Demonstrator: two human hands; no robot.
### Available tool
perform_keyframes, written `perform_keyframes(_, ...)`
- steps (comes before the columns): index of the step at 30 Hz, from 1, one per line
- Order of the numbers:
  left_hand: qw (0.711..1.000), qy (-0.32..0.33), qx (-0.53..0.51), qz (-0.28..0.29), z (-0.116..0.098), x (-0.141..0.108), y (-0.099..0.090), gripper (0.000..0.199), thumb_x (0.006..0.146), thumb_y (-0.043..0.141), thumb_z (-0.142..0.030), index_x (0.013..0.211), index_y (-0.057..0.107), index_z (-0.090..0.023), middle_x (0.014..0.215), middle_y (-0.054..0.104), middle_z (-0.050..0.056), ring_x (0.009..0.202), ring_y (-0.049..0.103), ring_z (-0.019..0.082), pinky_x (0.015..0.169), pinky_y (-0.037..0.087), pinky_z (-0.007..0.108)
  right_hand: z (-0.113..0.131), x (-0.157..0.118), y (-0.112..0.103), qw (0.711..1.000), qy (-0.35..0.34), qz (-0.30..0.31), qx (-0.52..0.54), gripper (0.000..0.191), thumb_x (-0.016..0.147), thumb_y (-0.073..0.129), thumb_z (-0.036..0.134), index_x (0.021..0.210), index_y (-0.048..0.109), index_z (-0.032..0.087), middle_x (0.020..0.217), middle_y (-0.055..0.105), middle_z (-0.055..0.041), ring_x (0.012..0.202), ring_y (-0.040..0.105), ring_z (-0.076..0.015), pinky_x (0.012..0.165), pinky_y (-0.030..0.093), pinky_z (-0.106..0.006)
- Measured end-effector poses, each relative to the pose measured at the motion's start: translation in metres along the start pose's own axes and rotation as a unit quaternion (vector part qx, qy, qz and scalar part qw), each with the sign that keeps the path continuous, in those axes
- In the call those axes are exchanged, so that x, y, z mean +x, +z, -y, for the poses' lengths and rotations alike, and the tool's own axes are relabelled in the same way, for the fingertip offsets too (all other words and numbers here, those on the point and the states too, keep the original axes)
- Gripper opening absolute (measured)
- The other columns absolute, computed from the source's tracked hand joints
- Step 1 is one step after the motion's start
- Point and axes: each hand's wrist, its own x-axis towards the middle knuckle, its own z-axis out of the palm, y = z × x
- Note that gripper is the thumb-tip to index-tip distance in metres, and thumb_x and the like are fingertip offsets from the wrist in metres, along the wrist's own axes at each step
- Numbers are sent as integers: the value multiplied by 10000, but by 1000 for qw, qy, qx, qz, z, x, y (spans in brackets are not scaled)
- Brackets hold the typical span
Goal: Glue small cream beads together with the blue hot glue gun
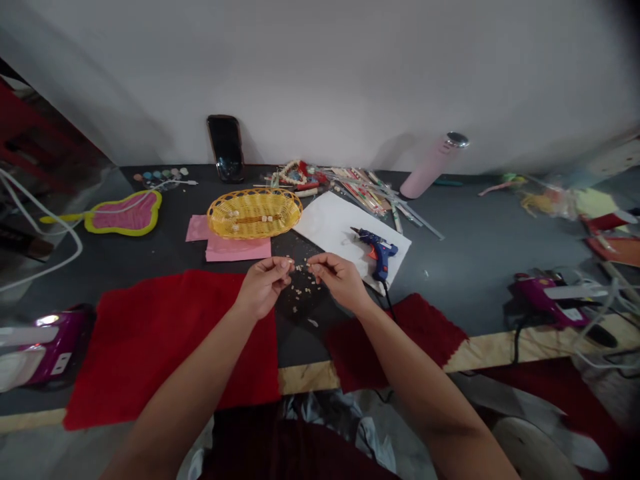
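Note:
Over the dark tabletop, my left hand [263, 287] pinches thumb and forefinger together; a tiny pale bit shows at its fingertips, too small to name. Facing it, a short gap away, my right hand [340, 279] is closed in a similar pinch, and what it holds cannot be made out. Several small cream-coloured pieces [300, 291] lie scattered on the table between and below the hands. Just behind the left hand is a yellow woven basket [230, 230] with a few small pale items inside. It rests partly on pink sheets [237, 253].
A blue glue gun [383, 253] lies on white paper [325, 217], right of my hands. Red cloth [175, 320] spreads under my left arm, another red piece [425, 327] under my right. Behind stand a phone [227, 150], craft sticks [355, 190] and a pink bottle [430, 167].

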Motion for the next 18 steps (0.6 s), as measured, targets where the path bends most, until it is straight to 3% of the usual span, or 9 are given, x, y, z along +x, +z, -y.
perform_keyframes(6, 1000, -5, 6, 12, -1, -1, 1, 134, 644, 751, -197, 731, 685, -120, 693, 609, 18, 530, 470, 41, 521, 385, 186, 0, -2, 4, 999, -35, 28, 6, 120, 850, 515, 273, 850, 592, 181, 938, 642, -52, 733, 600, -124, 637, 504, -255)
perform_keyframes(10, 1000, -4, 8, 18, -1, -1, 1, 122, 656, 744, -197, 734, 683, -126, 706, 609, 13, 529, 466, 39, 524, 384, 185, -4, -3, 5, 999, -27, 39, -11, 123, 874, 483, 253, 889, 585, 185, 753, 615, -16, 606, 564, -108, 564, 475, -239)
perform_keyframes(18, 999, -27, 33, 25, 4, -3, 3, 139, 649, 751, -221, 717, 679, -125, 680, 620, 13, 512, 443, 38, 532, 379, 190, 1, -4, 5, 991, -123, -36, -28, 101, 823, 594, 219, 875, 680, 214, 841, 652, -26, 784, 603, -137, 717, 487, -268)
